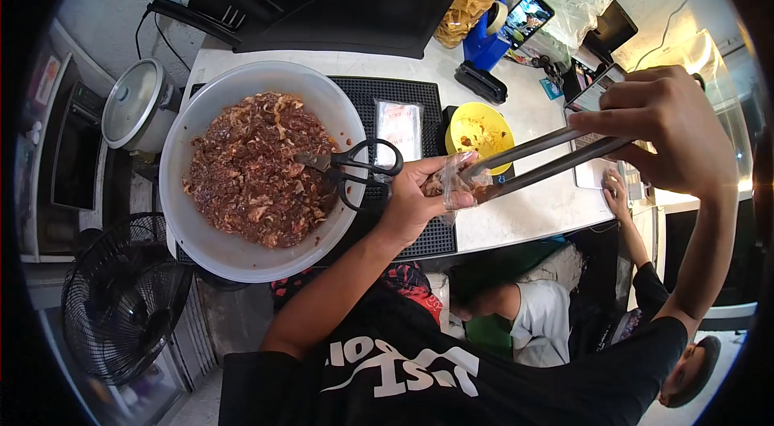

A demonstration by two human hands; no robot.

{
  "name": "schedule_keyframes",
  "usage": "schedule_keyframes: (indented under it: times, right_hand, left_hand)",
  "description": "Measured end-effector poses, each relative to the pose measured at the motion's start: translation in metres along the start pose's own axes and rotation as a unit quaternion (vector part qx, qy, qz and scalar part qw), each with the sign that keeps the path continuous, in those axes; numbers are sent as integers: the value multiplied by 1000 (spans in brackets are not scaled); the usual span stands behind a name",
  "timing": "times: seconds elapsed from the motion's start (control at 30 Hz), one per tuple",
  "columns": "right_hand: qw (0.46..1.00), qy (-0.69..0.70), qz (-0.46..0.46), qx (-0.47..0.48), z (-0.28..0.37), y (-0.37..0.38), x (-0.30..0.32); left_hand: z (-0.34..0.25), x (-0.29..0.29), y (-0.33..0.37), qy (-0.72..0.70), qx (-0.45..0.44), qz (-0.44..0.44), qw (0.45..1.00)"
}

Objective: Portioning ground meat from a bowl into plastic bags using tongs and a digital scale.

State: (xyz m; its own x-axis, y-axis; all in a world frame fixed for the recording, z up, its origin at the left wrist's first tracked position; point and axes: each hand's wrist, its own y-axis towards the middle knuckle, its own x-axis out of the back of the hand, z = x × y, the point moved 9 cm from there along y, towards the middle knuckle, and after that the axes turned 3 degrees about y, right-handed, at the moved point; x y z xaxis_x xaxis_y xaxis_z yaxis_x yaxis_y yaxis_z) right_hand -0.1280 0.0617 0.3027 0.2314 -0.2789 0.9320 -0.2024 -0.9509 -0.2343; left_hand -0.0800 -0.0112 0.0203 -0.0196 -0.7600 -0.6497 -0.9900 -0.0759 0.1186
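Note:
My left hand point(415, 199) grips a small clear plastic bag point(458, 176) with some marinated meat inside. My right hand point(665, 128), raised at the right, is closed on the upper end of long metal tongs point(556, 153). Their tips reach down into the mouth of the bag. Left of my left hand, a large whitish basin point(179, 184) holds a heap of dark sliced meat point(258, 168). Black-handled scissors point(355, 172) rest with blades on the meat and handles over the rim. Just beyond the bag, a yellow bowl point(481, 129) with sauce smears sits on a dark kitchen scale.
A stack of clear bags point(397, 129) lies on a black ribbed mat point(351, 91). Farther back are a blue tape dispenser point(484, 47), a phone point(528, 19) and a black dish rack point(322, 11). Another person's hand point(617, 194) touches the table at right. A fan point(121, 297) stands left.

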Motion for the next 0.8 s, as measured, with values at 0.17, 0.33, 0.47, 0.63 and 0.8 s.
schedule_keyframes:
  times: [0.17,0.33,0.47,0.63,0.8]
  right_hand:
    - [999,13,-21,21,-15,-15,24]
    - [999,45,-8,2,-8,-2,31]
    - [998,53,24,-14,-4,4,6]
    - [989,121,1,-81,-43,-31,9]
    - [983,113,10,-147,-80,-53,-37]
  left_hand:
    - [1,0,0,-59,-8,11,998]
    - [8,4,-2,-25,3,1,1000]
    - [11,10,-3,-3,15,-26,1000]
    - [2,27,-10,-41,-11,-74,996]
    - [-4,34,-21,-33,-31,-54,997]
